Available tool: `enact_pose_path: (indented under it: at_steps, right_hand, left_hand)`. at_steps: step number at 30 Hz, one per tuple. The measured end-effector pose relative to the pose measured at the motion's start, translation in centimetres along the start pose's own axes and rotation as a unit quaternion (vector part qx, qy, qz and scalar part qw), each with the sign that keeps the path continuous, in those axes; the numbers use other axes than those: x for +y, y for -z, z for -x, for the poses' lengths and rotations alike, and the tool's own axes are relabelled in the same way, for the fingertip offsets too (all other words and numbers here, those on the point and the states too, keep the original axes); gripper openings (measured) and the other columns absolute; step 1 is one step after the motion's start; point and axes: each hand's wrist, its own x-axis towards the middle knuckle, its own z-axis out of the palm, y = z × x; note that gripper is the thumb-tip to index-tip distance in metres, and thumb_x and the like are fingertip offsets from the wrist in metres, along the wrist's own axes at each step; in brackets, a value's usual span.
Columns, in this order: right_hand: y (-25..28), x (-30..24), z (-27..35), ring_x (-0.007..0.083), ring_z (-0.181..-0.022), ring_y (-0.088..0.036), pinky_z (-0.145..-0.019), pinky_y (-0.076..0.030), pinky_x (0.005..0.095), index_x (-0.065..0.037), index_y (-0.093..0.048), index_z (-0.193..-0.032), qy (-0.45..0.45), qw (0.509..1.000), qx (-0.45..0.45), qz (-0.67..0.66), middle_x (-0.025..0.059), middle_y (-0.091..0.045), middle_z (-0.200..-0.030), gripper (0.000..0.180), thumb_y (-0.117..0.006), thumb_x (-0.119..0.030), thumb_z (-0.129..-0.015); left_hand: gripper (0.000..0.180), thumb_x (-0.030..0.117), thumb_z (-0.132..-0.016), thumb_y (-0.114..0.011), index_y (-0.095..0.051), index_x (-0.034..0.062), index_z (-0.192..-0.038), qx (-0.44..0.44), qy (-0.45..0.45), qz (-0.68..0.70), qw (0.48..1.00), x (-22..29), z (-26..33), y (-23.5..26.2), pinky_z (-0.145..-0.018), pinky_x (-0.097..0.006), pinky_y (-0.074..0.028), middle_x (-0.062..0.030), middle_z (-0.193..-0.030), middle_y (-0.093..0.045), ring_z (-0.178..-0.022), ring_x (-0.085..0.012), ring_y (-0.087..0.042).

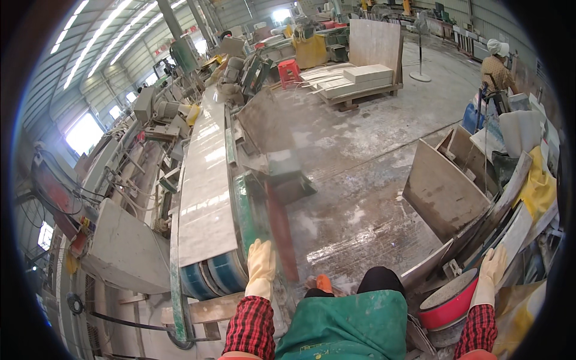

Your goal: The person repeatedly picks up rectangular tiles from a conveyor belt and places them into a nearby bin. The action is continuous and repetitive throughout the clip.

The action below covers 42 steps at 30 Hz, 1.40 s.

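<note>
My left hand [261,267], in a cream rubber glove, lies against the green side rail [251,210] of a conveyor, fingers stretched forward. Beside it, a long, glossy, pale slab [207,204] rests on the conveyor, its near end over a blue roller [223,273]. Over at the right, my right hand [492,268] wears a matching glove and touches the lower end of a pale strip [511,243]. Its fingers point forward, partly extended. A red-sided round stool-like thing [449,303] stands just inside that hand. Neither hand visibly holds anything.
Tilted brown boards [447,180] and a yellow sheet [536,186] crowd the right side. Ahead, a pallet [360,93] bears stacked pale strips near a red stool [289,72]. A person [497,69] works at far right. A grey block-shaped housing [123,246] stands left of the conveyor.
</note>
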Motion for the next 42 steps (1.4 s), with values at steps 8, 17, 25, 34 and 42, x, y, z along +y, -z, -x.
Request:
enact_pose_path:
  at_steps: [8, 17, 25, 34, 42]
  right_hand:
    - [2.3, -1.5, 0.6, 0.0409, -0.134, -0.051, -0.114, -0.038, 0.0476, -0.002, -0.053, -0.144, -0.009, 1.000, -0.024, -0.016, 0.0239, -0.055, -0.144, 0.050, -0.053, -0.031, -0.103]
    - [1.6, -0.8, 1.7, 0.0408, -0.132, -0.052, -0.113, -0.040, 0.0472, -0.001, -0.055, -0.141, 0.009, 1.000, 0.017, -0.024, 0.0230, -0.057, -0.142, 0.048, -0.057, -0.027, -0.101]
    - [2.5, -1.8, 2.3, 0.0405, -0.127, -0.054, -0.110, -0.042, 0.0477, 0.001, -0.057, -0.134, 0.029, 0.997, 0.042, -0.054, 0.0221, -0.059, -0.137, 0.044, -0.061, -0.020, -0.096]
    - [5.1, -3.1, 3.0, 0.0412, -0.130, -0.052, -0.112, -0.040, 0.0484, 0.001, -0.056, -0.137, 0.017, 0.998, -0.005, -0.064, 0.0240, -0.058, -0.139, 0.047, -0.061, -0.023, -0.097]
    - [5.2, -3.4, 3.7, 0.0413, -0.128, -0.053, -0.111, -0.041, 0.0478, 0.001, -0.057, -0.136, 0.021, 0.998, -0.002, -0.063, 0.0235, -0.059, -0.137, 0.045, -0.061, -0.022, -0.097]
  left_hand:
    - [0.036, 0.013, -0.089, -0.070, -0.065, 0.0004, -0.122, -0.004, 0.008, -0.007, 1.000, 0.8, -0.4, 0.7, -0.115, -0.052, -0.039, -0.0249, -0.122, -0.068, -0.130, -0.0427, -0.055]
    - [0.035, 0.014, -0.089, -0.069, -0.066, 0.0014, -0.121, 0.020, -0.003, 0.014, 1.000, 0.5, -0.3, 0.1, -0.114, -0.052, -0.039, -0.0240, -0.120, -0.068, -0.128, -0.0426, -0.056]
    - [0.035, 0.016, -0.089, -0.069, -0.066, 0.0018, -0.121, 0.031, -0.012, 0.018, 0.999, -0.2, 0.2, -0.2, -0.113, -0.052, -0.040, -0.0226, -0.119, -0.069, -0.128, -0.0421, -0.057]
    - [0.032, 0.017, -0.090, -0.066, -0.067, 0.0019, -0.118, 0.030, -0.001, 0.025, 0.999, 0.8, -0.3, 0.6, -0.112, -0.053, -0.041, -0.0223, -0.115, -0.070, -0.126, -0.0431, -0.057]
    - [0.035, 0.015, -0.090, -0.067, -0.065, 0.0014, -0.122, 0.005, 0.015, 0.022, 1.000, 0.3, 0.1, 0.5, -0.116, -0.050, -0.037, -0.0218, -0.123, -0.068, -0.131, -0.0406, -0.054]
